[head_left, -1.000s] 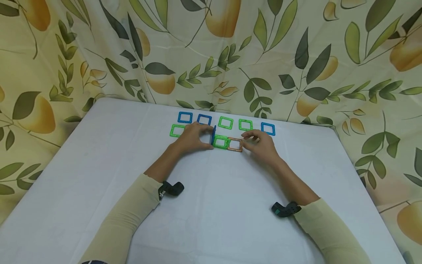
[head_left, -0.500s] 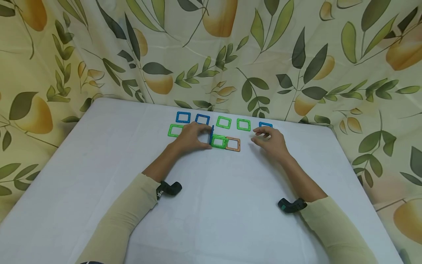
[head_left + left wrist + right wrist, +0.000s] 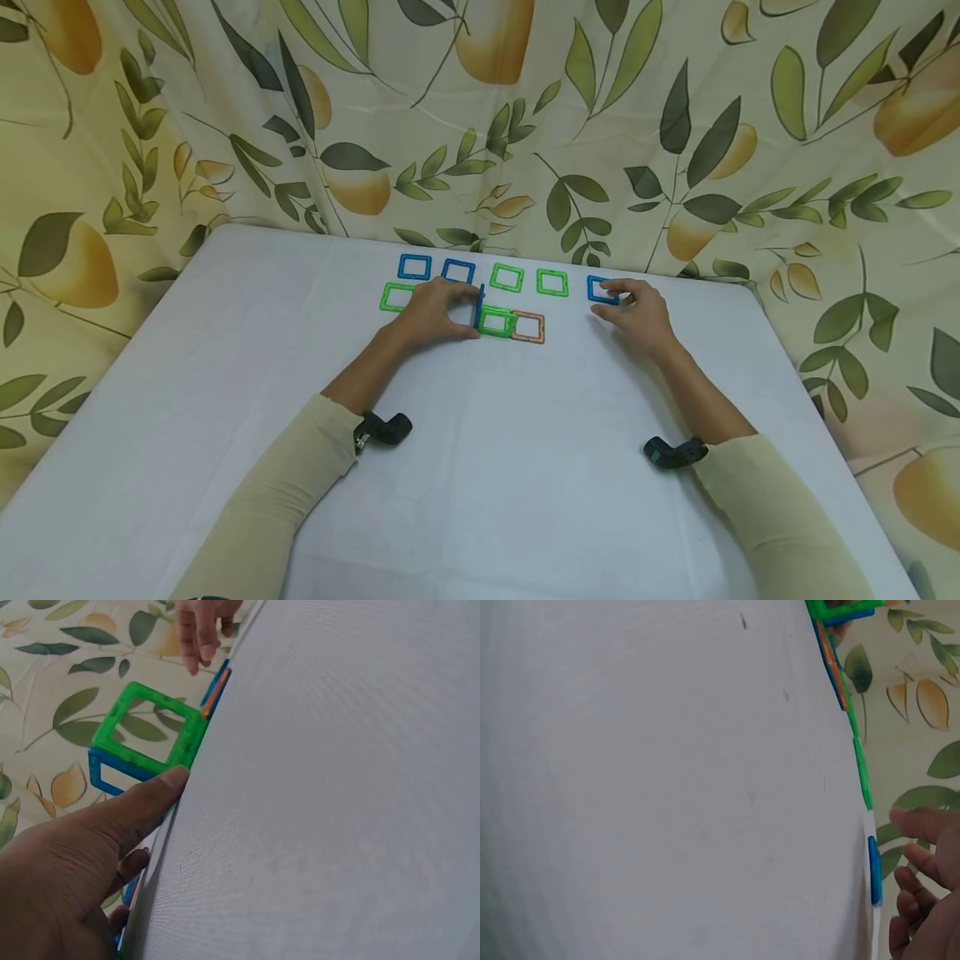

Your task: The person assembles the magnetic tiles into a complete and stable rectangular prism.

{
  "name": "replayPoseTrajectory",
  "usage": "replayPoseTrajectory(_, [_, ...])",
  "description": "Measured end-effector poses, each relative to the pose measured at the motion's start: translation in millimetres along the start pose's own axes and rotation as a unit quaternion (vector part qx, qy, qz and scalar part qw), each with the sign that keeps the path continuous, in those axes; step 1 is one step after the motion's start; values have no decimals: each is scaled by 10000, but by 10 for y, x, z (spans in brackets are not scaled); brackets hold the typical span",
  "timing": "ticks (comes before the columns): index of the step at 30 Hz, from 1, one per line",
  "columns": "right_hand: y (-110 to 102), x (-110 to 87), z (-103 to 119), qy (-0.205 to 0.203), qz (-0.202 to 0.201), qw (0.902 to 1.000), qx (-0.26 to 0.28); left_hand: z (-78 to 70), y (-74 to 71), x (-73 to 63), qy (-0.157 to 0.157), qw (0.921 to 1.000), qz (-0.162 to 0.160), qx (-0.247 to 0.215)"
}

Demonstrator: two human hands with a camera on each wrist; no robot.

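My left hand (image 3: pixel 429 313) grips an upright blue square magnetic tile (image 3: pixel 480 307) between thumb and fingers. It meets a green magnetic tile (image 3: pixel 161 700), which stands on edge in the left wrist view, with my thumb at its lower corner. An orange magnetic tile (image 3: pixel 529 339) lies flat against the green one's right side. My right hand (image 3: pixel 642 318) hovers at a separate blue magnetic tile (image 3: pixel 875 871) on the right, overlapping it in the head view. In the right wrist view, its thumb and loosely bent fingers are apart from that tile.
Along the back of the white table (image 3: pixel 465 467) lie two blue tiles (image 3: pixel 414 267) and two green tiles (image 3: pixel 552 283), flat. Another green tile (image 3: pixel 395 297) is partly hidden by my left hand. A patterned curtain (image 3: pixel 420 108) hangs behind the table.
My right hand has moved right and slightly back, from beside the orange tile to over the right-hand blue tile. The left hand keeps its hold on the upright blue tile.
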State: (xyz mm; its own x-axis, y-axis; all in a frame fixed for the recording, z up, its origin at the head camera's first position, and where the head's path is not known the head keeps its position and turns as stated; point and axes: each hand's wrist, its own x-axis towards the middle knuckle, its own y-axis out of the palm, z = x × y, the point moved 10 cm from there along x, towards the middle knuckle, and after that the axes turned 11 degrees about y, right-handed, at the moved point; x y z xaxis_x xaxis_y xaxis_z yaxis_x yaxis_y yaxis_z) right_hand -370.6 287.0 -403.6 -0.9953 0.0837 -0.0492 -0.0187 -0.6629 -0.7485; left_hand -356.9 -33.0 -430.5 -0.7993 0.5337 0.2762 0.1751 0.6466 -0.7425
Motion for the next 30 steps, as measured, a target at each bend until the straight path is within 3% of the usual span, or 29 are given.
replayPoseTrajectory(14, [-82,194,-142,92,-22,9999,-132,15,9,-6,-156,9998,31,-77])
replayPoseTrajectory(30, [-77,305,-236,497,306,9982,-163,27,9,6,-95,9999,105,-54])
